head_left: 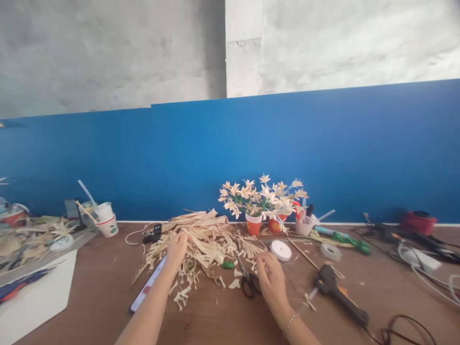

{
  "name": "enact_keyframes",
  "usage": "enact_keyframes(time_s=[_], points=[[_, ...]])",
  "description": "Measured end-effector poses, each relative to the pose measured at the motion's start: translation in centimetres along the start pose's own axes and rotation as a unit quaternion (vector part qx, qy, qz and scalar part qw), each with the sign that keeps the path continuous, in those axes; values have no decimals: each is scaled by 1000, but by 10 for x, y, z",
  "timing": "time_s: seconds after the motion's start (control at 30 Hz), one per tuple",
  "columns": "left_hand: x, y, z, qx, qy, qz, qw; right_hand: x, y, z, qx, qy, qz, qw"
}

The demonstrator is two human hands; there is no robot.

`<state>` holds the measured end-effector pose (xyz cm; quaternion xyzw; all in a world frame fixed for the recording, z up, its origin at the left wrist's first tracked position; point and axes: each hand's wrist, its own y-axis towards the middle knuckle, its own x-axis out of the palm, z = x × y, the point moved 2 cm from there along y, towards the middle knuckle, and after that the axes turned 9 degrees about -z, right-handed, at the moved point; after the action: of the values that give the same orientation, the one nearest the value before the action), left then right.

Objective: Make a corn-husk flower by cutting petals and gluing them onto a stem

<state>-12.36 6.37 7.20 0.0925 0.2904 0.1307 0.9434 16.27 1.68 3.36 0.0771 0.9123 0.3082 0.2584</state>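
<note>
My left hand (178, 249) reaches into the near-left side of a pile of dried, straw-coloured husks (206, 235); its fingers are bent and closed at the husks, and what they grip is too small to make out. Beside black-handled scissors (247, 283) is my right hand (269, 273), fingers curled together, their tips hard to make out. A white ribbon roll (281, 250) lies just beyond it. Under my left forearm a phone (148, 290) with a lit screen is partly hidden. A small green piece (227, 264) rests among the scraps.
Pale husk flowers (251, 194) stand in red-and-white cups (253, 225) by the blue partition (179, 158). To the right lie a glue gun (338, 294), clear tape (330, 251) and cables (406, 321). A white cup (107, 225) and a white board (43, 297) are left.
</note>
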Motion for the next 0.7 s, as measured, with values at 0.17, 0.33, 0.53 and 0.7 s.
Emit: enact_keyframes(time_s=[0.17, 0.33, 0.53, 0.7], points=[[-7, -13, 0, 29, 75, -54, 995, 1, 0, 4, -7, -2, -6, 1000], [-8, -30, -6, 107, 258, -109, 954, 3, 0, 5, -9, -6, -31, 999], [1, -38, -14, 131, 378, -106, 910, 5, -1, 0, -24, -5, -46, 999], [-14, -33, 2, 109, 319, -32, 941, 6, -2, -1, -26, 3, -53, 998]])
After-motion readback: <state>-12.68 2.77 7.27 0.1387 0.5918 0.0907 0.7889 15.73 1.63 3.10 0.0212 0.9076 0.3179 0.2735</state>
